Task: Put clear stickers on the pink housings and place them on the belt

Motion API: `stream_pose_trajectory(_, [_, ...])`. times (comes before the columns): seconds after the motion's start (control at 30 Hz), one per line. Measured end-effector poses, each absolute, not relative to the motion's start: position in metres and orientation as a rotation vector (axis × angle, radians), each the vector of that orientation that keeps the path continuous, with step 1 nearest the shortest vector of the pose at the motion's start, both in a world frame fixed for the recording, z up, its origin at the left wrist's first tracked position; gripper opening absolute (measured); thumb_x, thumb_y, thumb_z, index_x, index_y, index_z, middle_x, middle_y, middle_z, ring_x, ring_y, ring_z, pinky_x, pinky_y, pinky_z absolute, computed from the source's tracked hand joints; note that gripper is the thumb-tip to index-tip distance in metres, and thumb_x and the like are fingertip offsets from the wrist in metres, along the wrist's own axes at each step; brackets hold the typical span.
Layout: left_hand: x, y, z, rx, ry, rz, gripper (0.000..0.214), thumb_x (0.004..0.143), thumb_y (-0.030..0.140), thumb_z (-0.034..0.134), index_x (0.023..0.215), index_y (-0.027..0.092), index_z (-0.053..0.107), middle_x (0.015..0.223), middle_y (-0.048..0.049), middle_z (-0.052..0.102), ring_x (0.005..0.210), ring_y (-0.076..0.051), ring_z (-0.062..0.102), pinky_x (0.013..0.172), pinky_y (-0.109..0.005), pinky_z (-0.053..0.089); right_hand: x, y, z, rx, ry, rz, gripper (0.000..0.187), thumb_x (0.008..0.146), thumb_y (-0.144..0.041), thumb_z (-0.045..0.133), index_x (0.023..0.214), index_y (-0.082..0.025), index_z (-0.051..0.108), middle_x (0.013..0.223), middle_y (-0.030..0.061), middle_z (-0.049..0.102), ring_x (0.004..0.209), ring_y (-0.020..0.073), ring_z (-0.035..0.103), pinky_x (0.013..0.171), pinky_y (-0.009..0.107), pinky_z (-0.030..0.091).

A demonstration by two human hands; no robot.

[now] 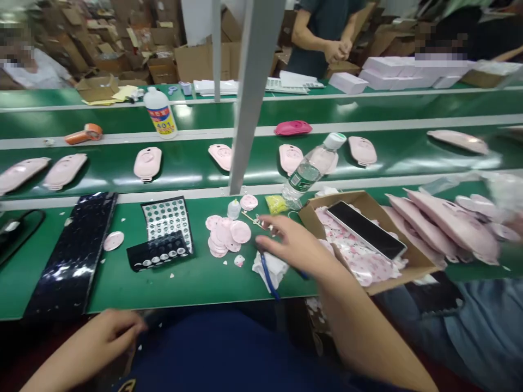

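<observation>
My right hand (292,247) reaches over the green table, thumb and forefinger apart. Its fingertips are beside a small gold-coloured, key-like piece (253,219); no grip on it shows. Under that hand lies a tool with blue handles (267,275), partly hidden, on a crumpled white tissue (281,270). To the left are a pile of pink round discs (224,235), a small white dropper bottle (234,209) and a small white cartoon-head piece (239,261). My left hand (112,333) is low at the table's front edge, fingers curled, with nothing visible in them.
A cardboard box (412,279) holds pink pieces and a phone (368,228). Nearby are a water bottle (306,173), a yellow packet (276,204), a sticker sheet (167,218) and a black strip (75,250). A metal post (249,98) rises mid-table. Pink cases (147,163) line the conveyor.
</observation>
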State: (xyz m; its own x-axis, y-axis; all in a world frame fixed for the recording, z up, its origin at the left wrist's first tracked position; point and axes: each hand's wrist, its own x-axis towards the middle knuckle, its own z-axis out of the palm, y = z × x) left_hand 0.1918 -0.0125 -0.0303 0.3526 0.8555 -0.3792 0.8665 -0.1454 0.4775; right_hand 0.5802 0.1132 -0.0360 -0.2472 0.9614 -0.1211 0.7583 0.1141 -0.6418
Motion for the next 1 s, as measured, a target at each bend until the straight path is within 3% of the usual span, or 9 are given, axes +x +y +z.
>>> stream_pose_trajectory(0.1, [0.208,-0.008,-0.017,2.05,1.357,0.113,0.026,0.095,0.033,0.044,0.099,0.031,0.07,0.088,0.0058,0.073,0.077,-0.011,0.069,0.07,-0.017,0.05,0.541,0.173,-0.06,-1.899,-2.029,0.706,0.071,0.079,-0.044,0.072,0.14,-0.014,0.051,0.13,0.0222,0.056,0.124,0.0395,0.051,0.099,0.049,0.042])
stream_pose_trajectory(0.17, [0.221,-0.001,-0.006,2.154,1.181,0.194,0.026,0.095,0.025,0.045,0.109,0.034,0.065,0.094,0.0065,0.073,0.084,-0.009,0.068,0.077,-0.018,0.049,0.52,0.2,-0.078,-1.884,-2.055,0.771,0.066,0.075,-0.042,0.077,0.132,-0.015,0.059,0.127,0.0215,0.057,0.124,0.0407,0.05,0.1,0.051,0.041])
stream_pose_trajectory(0.23, [0.232,0.009,-0.001,2.204,0.979,0.229,0.027,0.095,0.019,0.045,0.112,0.033,0.061,0.092,0.0065,0.071,0.083,-0.009,0.067,0.078,-0.02,0.047,0.511,0.213,-0.089,-1.804,-2.079,0.833,0.049,0.076,-0.038,0.077,0.12,-0.019,0.066,0.121,0.0152,0.063,0.119,0.0343,0.055,0.099,0.045,0.042])
stream_pose_trajectory(0.33, [0.24,0.025,-0.004,2.2,0.794,0.288,0.027,0.094,0.016,0.046,0.113,0.03,0.058,0.089,0.0049,0.07,0.079,-0.01,0.065,0.077,-0.025,0.046,0.515,0.204,-0.084,-1.721,-2.041,0.874,0.031,0.083,-0.039,0.069,0.108,-0.02,0.069,0.108,0.0078,0.069,0.102,0.0239,0.063,0.087,0.035,0.048])
stream_pose_trajectory(0.43, [0.241,0.041,-0.016,2.159,0.701,0.345,0.027,0.093,0.013,0.046,0.112,0.029,0.057,0.087,0.0039,0.069,0.077,-0.011,0.064,0.074,-0.026,0.046,0.523,0.174,-0.068,-1.65,-1.975,0.883,0.03,0.084,-0.046,0.066,0.097,-0.019,0.07,0.093,0.0068,0.071,0.084,0.0216,0.064,0.07,0.031,0.047])
stream_pose_trajectory(0.53, [0.247,0.053,-0.026,2.111,0.658,0.422,0.028,0.093,0.012,0.046,0.112,0.029,0.058,0.088,0.0044,0.07,0.078,-0.009,0.065,0.076,-0.024,0.046,0.528,0.142,-0.059,-1.598,-2.038,0.808,0.027,0.083,-0.046,0.068,0.08,-0.019,0.069,0.081,0.0052,0.068,0.075,0.0197,0.061,0.063,0.029,0.042])
stream_pose_trajectory(0.67, [0.26,0.061,-0.031,2.116,0.634,0.46,0.024,0.094,0.014,0.047,0.109,0.028,0.06,0.089,0.0037,0.071,0.078,-0.009,0.066,0.075,-0.023,0.047,0.535,0.114,-0.062,-1.553,-2.09,0.776,0.031,0.084,-0.046,0.069,0.068,-0.019,0.064,0.07,0.0024,0.064,0.069,0.0168,0.058,0.062,0.028,0.039])
stream_pose_trajectory(1.0, [0.276,0.049,-0.036,2.165,0.685,0.425,0.022,0.096,0.018,0.047,0.109,0.028,0.061,0.093,0.0048,0.073,0.081,-0.01,0.067,0.073,-0.022,0.047,0.549,0.085,-0.072,-1.539,-2.032,0.844,0.026,0.085,-0.046,0.069,0.078,-0.021,0.069,0.079,0.0038,0.07,0.077,0.0189,0.063,0.071,0.03,0.046])
